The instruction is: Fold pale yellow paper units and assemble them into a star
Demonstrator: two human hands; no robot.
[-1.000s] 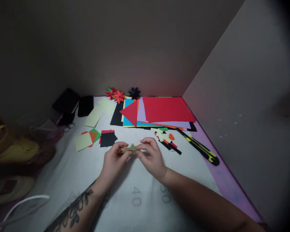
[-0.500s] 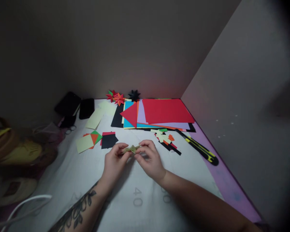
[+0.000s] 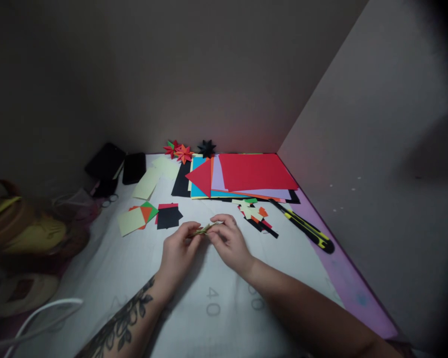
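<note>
A small folded piece of pale yellow-green paper [image 3: 205, 228] is pinched between both hands, just above the white mat [image 3: 216, 278]. My left hand [image 3: 179, 253] grips its left end with thumb and fingers closed. My right hand [image 3: 229, 243] closes on the right end, fingers curled over it. Most of the paper is hidden by my fingertips.
A stack of coloured sheets [image 3: 246, 176] with red on top lies at the back. Paper stars [image 3: 182, 151] sit by the wall. A yellow-black utility knife [image 3: 306, 228] lies right. Cut squares [image 3: 149, 216] and scraps [image 3: 256, 214] flank my hands. Black cases [image 3: 115, 166] stand at left.
Both hands have stayed together on the folded paper and shifted slightly; the paper has tilted, its right end now higher. The view has drifted a little.
</note>
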